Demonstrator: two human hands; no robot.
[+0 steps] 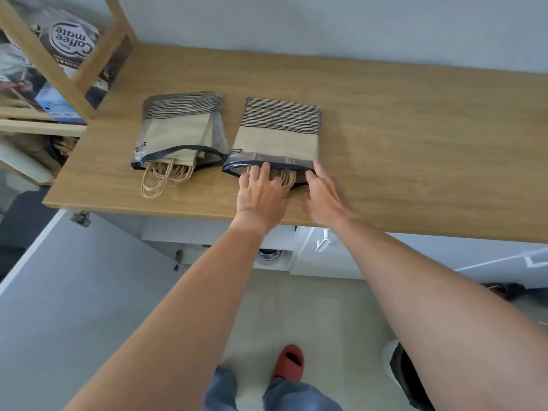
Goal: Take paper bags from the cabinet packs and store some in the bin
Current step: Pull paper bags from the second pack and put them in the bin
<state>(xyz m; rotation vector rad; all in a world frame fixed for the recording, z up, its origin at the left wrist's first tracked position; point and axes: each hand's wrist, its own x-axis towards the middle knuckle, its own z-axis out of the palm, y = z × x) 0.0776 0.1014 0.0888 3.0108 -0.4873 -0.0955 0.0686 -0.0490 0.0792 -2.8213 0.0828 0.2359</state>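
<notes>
Two clear plastic packs of folded brown paper bags with striped tops lie side by side on the wooden countertop (415,137). The left pack (178,129) has its twine handles spilling out of the open near end. At the open mouth of the right pack (278,132), my left hand (261,194) has its fingers spread over the bags' twine handles. My right hand (326,194) rests flat beside it, its fingertips touching the pack's right near corner. Neither hand grips anything that I can see.
An open wooden shelf unit (89,54) at the far left holds a Coffee mate bag (71,40) and other packets. White cabinet fronts (326,256) run below the counter. On the floor are my red slipper (289,363) and a dark bag (406,378) at the lower right.
</notes>
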